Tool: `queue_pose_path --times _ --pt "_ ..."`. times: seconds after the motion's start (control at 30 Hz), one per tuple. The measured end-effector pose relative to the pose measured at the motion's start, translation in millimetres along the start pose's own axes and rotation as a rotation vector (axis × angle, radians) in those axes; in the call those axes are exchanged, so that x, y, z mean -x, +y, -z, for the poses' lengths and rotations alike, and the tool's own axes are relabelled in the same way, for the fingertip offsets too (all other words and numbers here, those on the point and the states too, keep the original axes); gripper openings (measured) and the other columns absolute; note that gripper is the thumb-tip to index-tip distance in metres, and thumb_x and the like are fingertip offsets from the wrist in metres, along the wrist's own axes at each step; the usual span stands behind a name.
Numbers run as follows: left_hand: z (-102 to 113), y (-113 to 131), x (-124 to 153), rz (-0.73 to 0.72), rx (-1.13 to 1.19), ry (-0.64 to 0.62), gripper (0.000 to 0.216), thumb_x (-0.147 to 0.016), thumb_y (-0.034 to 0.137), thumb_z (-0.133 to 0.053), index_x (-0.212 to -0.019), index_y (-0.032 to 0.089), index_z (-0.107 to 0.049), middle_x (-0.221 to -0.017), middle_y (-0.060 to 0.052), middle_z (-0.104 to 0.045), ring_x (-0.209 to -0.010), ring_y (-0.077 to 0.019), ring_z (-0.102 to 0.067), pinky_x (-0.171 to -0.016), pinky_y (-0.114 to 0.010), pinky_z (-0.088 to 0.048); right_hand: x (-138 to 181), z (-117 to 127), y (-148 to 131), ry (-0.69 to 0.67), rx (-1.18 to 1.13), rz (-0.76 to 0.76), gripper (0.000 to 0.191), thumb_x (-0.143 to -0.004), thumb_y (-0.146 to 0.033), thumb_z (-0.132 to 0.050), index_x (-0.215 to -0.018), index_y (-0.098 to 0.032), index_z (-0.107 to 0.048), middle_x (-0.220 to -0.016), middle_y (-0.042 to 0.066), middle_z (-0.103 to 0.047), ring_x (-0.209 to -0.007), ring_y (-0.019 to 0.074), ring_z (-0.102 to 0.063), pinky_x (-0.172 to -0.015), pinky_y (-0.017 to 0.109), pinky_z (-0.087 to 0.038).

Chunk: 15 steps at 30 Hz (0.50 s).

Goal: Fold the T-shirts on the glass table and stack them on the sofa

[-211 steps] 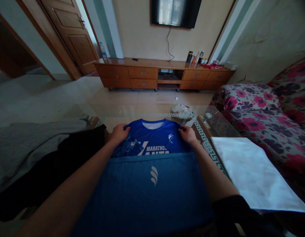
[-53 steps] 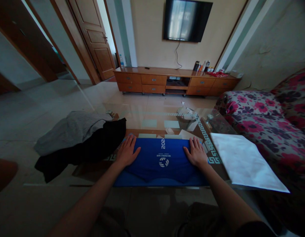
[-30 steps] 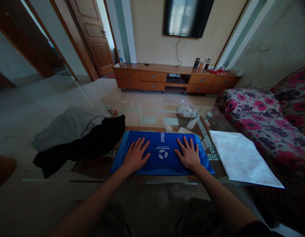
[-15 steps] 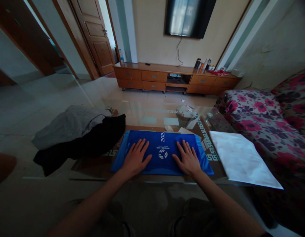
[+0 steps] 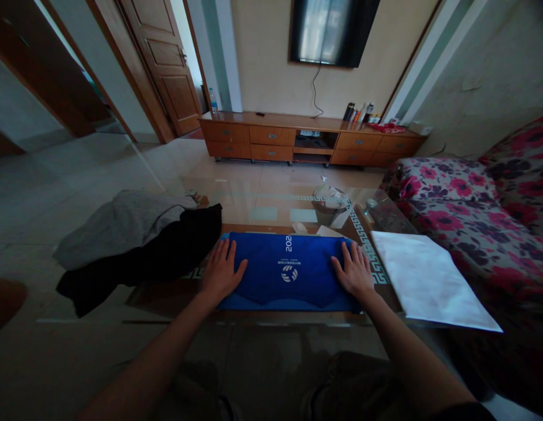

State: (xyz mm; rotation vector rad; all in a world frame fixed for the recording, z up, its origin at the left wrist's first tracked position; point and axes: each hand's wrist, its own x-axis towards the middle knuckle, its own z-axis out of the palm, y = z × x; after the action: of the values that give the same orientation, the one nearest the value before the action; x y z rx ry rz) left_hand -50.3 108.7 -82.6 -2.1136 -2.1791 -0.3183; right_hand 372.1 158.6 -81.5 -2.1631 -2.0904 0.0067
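Black garment [image 5: 166,251] at nine o'clock; nearer in, the left hand [image 5: 222,273], fingers extended, grasping nothing, on the folded blue shirt [image 5: 275,286] central on the tabletop [image 5: 166,299], seemingly pressing it smooth; the right hand [image 5: 354,273] matches at three, before a white piece [image 5: 433,280].

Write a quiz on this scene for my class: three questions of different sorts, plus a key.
1. Choose: the left hand and right hand rest on: A, a floral-patterned fabric sofa; B, a folded blue cloth with white print; C, a wooden cabinet.
2. True or false: the left hand grips a clear plastic bottle.
3. What lies on the glass table with the patterned border, right of the right hand?

Key: 1, B; 2, false; 3, a flat white piece, seemingly fabric.
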Motion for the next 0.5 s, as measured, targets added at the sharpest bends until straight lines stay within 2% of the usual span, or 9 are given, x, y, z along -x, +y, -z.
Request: queue_pose_path --times 0.17,0.37,0.5 --pt "-1.6 -10.8 -5.3 0.024 -0.005 -0.051 0.082 -0.101 0.063 -0.031 -0.163 0.01 -0.029 -0.171 -0.017 -0.023 -0.159 -0.0321 -0.018 -0.127 -0.05 -0.019 -6.3 -6.9 14.1 -0.018 0.027 -0.001 0.086 -0.102 -0.069 -0.016 -0.167 -0.014 -0.017 -0.173 0.011 -0.007 -0.16 0.0287 -0.009 -0.128 0.049 -0.009" --pt "-3.9 -28.6 -26.2 -0.004 -0.001 -0.026 0.08 -0.101 0.062 -0.031 -0.162 0.011 -0.03 -0.171 -0.016 -0.022 -0.158 -0.0324 -0.019 -0.127 -0.05 -0.017 -14.7 -2.4 12.7 0.021 0.027 0.024 0.089 -0.101 -0.07 -0.016 -0.166 -0.009 -0.019 -0.173 0.013 -0.009 -0.16 0.027 -0.008 -0.129 0.048 -0.004" --pt "-7.9 -38.1 -38.1 0.0 0.019 -0.068 0.082 -0.101 0.063 -0.03 -0.163 0.009 -0.026 -0.171 -0.018 -0.022 -0.158 -0.0326 -0.019 -0.127 -0.05 -0.019 -28.2 -4.8 13.9 -0.005 0.014 0.071 0.088 -0.102 -0.069 -0.017 -0.166 -0.008 -0.019 -0.172 0.013 -0.014 -0.16 0.0259 -0.01 -0.129 0.047 -0.006"
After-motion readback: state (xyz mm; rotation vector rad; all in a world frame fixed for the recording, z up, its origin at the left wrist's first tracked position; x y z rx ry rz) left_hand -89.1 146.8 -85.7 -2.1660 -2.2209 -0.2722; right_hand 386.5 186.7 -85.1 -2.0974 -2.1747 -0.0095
